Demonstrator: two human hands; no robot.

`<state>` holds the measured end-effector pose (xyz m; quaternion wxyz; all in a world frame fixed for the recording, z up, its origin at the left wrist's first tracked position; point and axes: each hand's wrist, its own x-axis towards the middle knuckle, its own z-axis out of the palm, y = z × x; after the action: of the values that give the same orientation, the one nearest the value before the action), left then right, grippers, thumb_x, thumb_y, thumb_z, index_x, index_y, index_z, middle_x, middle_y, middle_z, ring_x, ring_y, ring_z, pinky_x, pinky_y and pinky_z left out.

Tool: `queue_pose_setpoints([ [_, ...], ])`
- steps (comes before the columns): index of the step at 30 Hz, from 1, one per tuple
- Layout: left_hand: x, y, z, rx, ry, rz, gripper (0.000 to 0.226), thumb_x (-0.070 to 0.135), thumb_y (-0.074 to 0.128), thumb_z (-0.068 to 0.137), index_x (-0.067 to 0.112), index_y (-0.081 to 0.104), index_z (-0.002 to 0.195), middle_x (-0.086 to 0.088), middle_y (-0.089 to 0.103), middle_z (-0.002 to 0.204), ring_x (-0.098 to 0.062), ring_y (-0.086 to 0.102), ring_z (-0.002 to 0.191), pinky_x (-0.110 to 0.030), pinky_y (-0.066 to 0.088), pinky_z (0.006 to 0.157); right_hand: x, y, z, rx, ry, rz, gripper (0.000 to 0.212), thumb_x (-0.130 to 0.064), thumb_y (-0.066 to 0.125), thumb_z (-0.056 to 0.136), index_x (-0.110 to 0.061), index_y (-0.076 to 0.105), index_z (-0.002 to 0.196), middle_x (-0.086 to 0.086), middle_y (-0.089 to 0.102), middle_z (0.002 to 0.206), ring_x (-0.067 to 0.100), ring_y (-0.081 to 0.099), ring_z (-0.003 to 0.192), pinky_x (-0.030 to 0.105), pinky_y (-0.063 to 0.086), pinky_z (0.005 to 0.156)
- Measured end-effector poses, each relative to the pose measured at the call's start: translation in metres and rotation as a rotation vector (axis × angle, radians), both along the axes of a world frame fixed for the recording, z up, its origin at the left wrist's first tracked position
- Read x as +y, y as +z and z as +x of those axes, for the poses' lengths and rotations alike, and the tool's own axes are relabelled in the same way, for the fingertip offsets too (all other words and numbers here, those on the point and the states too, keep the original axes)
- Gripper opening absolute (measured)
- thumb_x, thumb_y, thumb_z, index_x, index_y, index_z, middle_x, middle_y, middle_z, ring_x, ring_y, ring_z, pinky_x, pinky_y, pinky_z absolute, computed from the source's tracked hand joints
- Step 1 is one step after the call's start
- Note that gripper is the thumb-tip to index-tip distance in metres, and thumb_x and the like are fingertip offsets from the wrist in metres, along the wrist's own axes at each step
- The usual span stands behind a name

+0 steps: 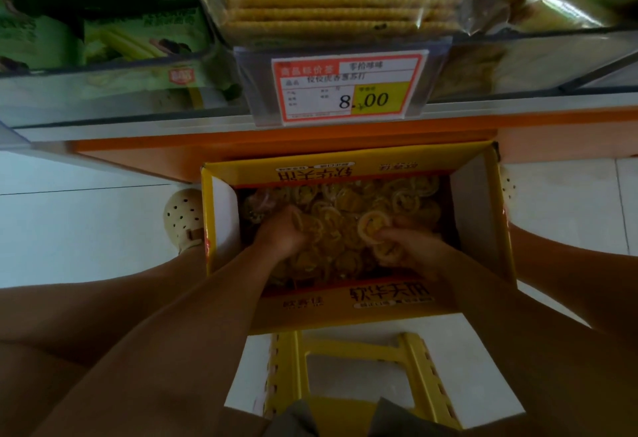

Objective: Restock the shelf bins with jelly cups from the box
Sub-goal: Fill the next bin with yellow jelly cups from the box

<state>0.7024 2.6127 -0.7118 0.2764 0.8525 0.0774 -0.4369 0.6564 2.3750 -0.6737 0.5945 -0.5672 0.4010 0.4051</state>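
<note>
While both hands reach down into the open yellow cardboard box (379,312), its upright flaps hem them in on all four sides. Loose jelly cups (348,205), round-rimmed and glossy yellow, fill the box from wall to wall. The left hand (281,236) curls round a clump of them near the left wall; the right hand (414,246) grips more near the right wall. The box's far edge lies close to the orange shelf base (241,146), and its near edge is just beside a ribbed plastic stool (286,367) on smooth pale floor tiles (86,229).
</note>
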Motion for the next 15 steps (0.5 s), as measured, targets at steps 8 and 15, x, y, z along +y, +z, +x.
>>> queue_pose_setpoints([
  [8, -0.004, 0.004, -0.020, -0.072, 0.048, -0.066, 0.048, 0.038, 0.072, 0.081, 0.015, 0.051, 0.118, 0.004, 0.058, 0.105, -0.019, 0.058, 0.100, -0.031, 0.046, 0.082, 0.006, 0.007, -0.003, -0.070, 0.033, 0.013, 0.030, -0.021, 0.067, 0.088, -0.027, 0.057, 0.116, 0.007, 0.069, 0.104, 0.022, 0.065, 0.089, 0.031, 0.055, 0.068],
  [15, -0.013, 0.056, -0.020, -0.047, 0.220, -0.240, 0.041, 0.018, 0.072, 0.084, 0.025, 0.043, 0.112, 0.006, 0.056, 0.100, -0.008, 0.055, 0.086, -0.024, 0.044, 0.061, 0.014, 0.038, 0.010, -0.141, 0.128, 0.034, 0.037, -0.022, 0.069, 0.087, -0.019, 0.061, 0.123, 0.006, 0.070, 0.108, 0.020, 0.069, 0.092, 0.034, 0.057, 0.077],
])
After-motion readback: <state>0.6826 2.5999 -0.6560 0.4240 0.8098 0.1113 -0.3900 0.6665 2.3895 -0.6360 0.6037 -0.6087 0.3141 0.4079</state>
